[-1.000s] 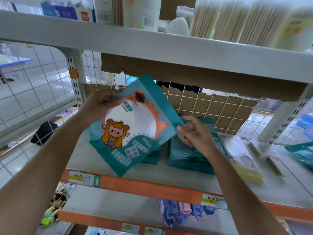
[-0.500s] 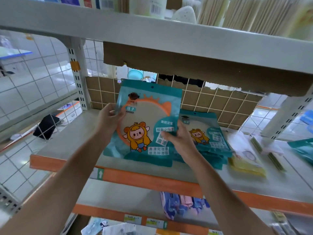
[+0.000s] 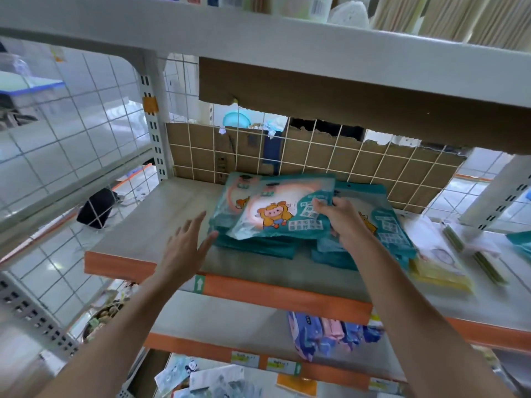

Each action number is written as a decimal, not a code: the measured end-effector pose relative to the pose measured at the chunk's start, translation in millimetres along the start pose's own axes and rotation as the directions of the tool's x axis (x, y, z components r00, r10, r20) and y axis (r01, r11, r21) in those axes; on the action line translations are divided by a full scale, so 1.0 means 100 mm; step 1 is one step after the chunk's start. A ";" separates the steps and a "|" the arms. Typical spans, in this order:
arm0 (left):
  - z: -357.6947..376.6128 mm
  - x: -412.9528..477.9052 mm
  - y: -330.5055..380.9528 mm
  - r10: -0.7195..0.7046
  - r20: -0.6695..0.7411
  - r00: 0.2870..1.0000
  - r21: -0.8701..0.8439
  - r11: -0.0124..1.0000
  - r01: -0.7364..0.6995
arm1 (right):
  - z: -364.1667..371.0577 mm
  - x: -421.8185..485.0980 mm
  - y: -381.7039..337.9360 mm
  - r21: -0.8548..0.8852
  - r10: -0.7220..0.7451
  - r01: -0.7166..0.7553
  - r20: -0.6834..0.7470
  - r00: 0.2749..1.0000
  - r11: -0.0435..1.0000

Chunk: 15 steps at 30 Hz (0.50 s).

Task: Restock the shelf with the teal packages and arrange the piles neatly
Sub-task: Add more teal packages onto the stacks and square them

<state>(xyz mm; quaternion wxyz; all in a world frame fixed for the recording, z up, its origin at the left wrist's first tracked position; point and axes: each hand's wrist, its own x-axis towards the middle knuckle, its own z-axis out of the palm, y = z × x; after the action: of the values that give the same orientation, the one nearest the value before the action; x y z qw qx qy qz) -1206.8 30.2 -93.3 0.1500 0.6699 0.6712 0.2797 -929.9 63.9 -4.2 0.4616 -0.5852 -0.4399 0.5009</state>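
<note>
Head view looks onto a grey shelf unit with three decks in sight: an upper deck (image 3: 258,35), the middle shelf (image 3: 161,225) with an orange front lip (image 3: 273,294), and a lower deck (image 3: 230,311). A white wire grid backed by torn cardboard (image 3: 316,156) closes the rear of the middle shelf.

Two piles of teal packages lie flat on that shelf, side by side, their back edges close to the grid. The left pile (image 3: 258,248) and the right pile (image 3: 388,234) meet with no gap to see between them. Left of the piles the deck is bare as far as the upright post (image 3: 152,124). A narrow bare strip runs between the piles and the lip. On the right, the right pile lies against a stack of yellow packs (image 3: 439,271).

One top package (image 3: 275,214) lies askew on the left pile, its right side raised. It is glossy teal with a pale round panel, an orange arc and a cartoon child in a yellow hooded suit.

The right hand (image 3: 342,219) pinches this package's right edge, thumb on top. The left hand (image 3: 184,248) is released, fingers straight, by the left pile's left edge. Whether it touches is unclear.
</note>
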 end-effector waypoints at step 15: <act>0.15 -0.12 -0.16 0.065 -0.076 0.995 0.284 0.958 -0.040 | 0.14 -0.02 0.11 -0.227 -0.052 0.030 -0.090 0.995 0.973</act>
<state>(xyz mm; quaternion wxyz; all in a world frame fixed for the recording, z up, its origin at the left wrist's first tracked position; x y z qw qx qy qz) -1211.1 22.3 -116.6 0.0168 0.6895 0.6920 0.2133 -943.9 61.7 -15.8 0.4231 -0.6478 -0.4834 0.4094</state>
